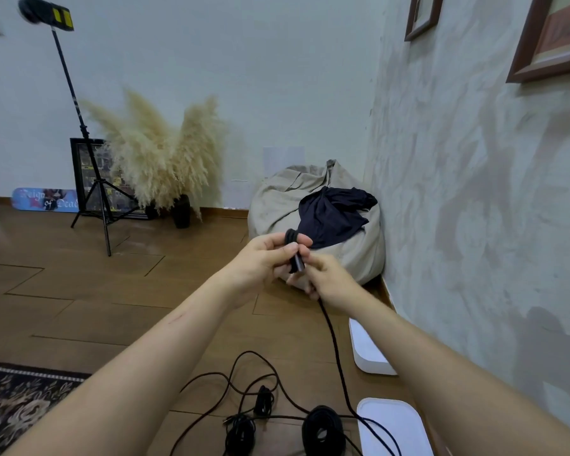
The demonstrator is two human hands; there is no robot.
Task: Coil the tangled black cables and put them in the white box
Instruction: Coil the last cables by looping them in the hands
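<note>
My left hand (264, 258) holds a small bundle of black cable (293, 250) raised in front of me. My right hand (329, 284) pinches the same cable just below the bundle, and its free length (334, 343) hangs down to the floor. On the floor lie a loose tangle of black cable (244, 373), a large wound coil (323, 429) and two smaller bundles (241, 432). The white box (392, 429) stands open at the lower right, with the hanging cable running across its left edge. Its white lid (369, 350) lies beyond it by the wall.
A grey beanbag (343, 255) with a dark cloth on it sits in the corner ahead. A black tripod (96, 192), pampas grass in dark vases (165, 153) and a framed picture stand at the far wall. A patterned rug (17, 406) lies at lower left.
</note>
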